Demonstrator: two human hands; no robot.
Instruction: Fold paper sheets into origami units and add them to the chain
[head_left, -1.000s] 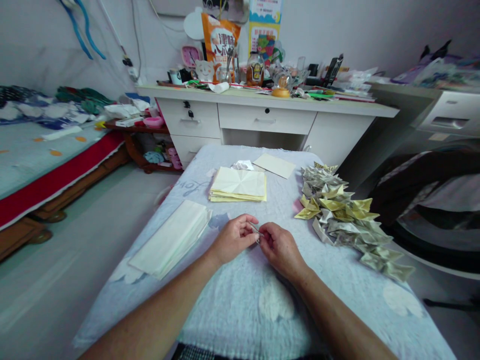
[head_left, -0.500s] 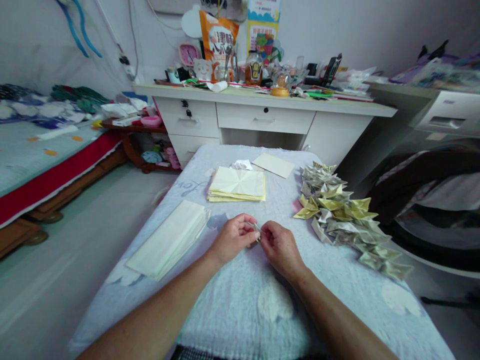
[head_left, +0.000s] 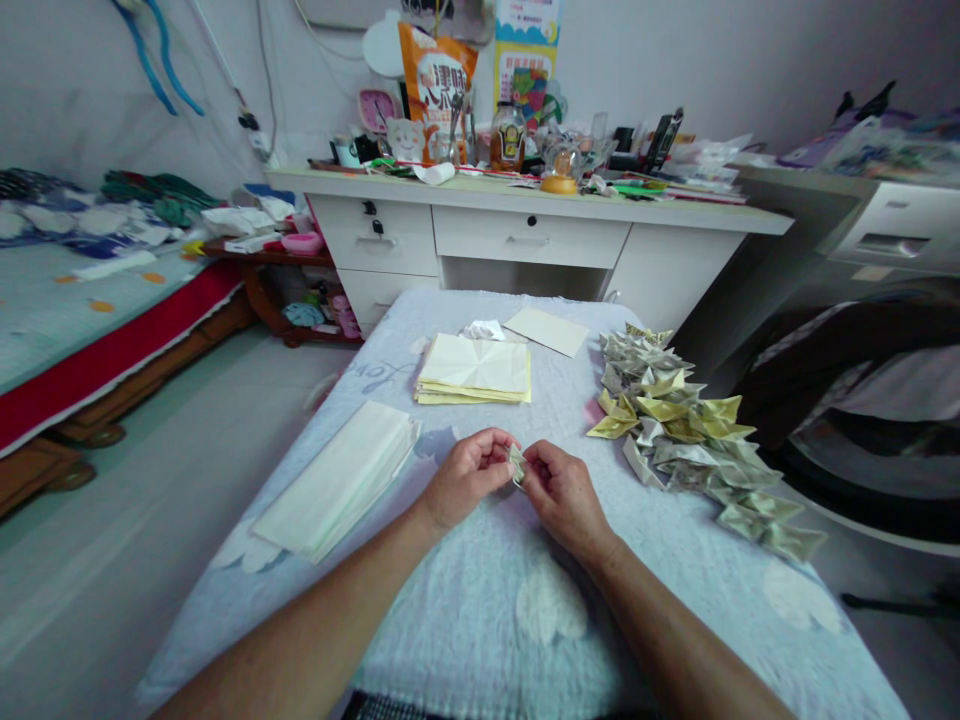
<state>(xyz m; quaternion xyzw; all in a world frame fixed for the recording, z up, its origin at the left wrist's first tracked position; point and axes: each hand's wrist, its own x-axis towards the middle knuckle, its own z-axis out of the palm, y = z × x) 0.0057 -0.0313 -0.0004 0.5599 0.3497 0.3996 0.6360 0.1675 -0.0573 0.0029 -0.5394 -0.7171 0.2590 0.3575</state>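
Note:
Between my two hands is a small folded paper piece [head_left: 517, 464], pale grey-green, partly covered by fingers. My left hand [head_left: 471, 478] pinches its left side with thumb and fingertips. From the right, my right hand [head_left: 564, 494] grips the other side with curled fingers. Just beyond the hands lies a stack of creased yellowish paper squares [head_left: 474, 368]. To the left rests a bundle of long folded pale sheets [head_left: 341, 480]. A pile of folded paper shapes [head_left: 679, 430], grey and yellow, spreads along the right side.
All this lies on a table with a light blue cloth [head_left: 450, 620]. Near its far end are a crumpled white tissue [head_left: 484, 330] and a flat cream card [head_left: 547, 330]. Behind stands a cluttered white desk [head_left: 525, 235]; a washing machine [head_left: 892, 300] is at right, a bed [head_left: 97, 310] at left.
The small paper piece has turned slightly, so more of its folded face shows between my fingers. Both hands stay almost in place, and nothing else has moved.

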